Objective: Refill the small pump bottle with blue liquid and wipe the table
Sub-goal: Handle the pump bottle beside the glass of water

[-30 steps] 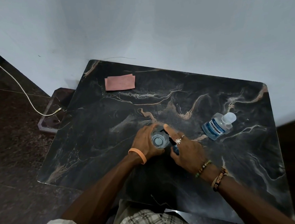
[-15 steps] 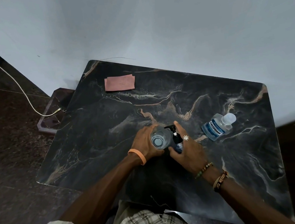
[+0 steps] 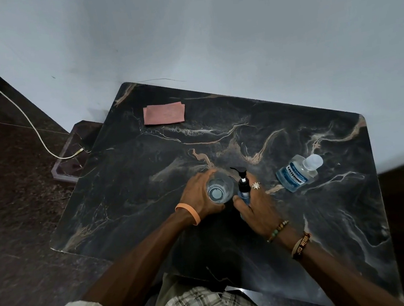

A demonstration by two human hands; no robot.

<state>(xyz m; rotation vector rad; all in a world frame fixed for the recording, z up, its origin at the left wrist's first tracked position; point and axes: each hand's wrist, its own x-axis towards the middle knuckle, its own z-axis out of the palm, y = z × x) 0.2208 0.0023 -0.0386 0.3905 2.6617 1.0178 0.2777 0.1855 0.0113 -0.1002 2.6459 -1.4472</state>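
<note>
On the dark marble table (image 3: 330, 226) my left hand (image 3: 199, 196) grips a clear round vessel (image 3: 219, 190) seen from above, standing near the table's middle. Just right of it my right hand (image 3: 256, 204) holds the small pump bottle (image 3: 243, 190), dark with a black pump head and white neck, upright. A clear bottle of blue liquid (image 3: 296, 173) with a white cap lies on its side to the right, apart from both hands. A pink cloth (image 3: 164, 113) lies flat at the far left of the table.
A white wall runs behind the table. A low dark stand (image 3: 75, 154) with a white cable (image 3: 29, 124) sits left of the table on the dark floor.
My right hand has slid the pump bottle away from the clear vessel to its right side, so the pump head now stands free. My left hand has stayed on the vessel.
</note>
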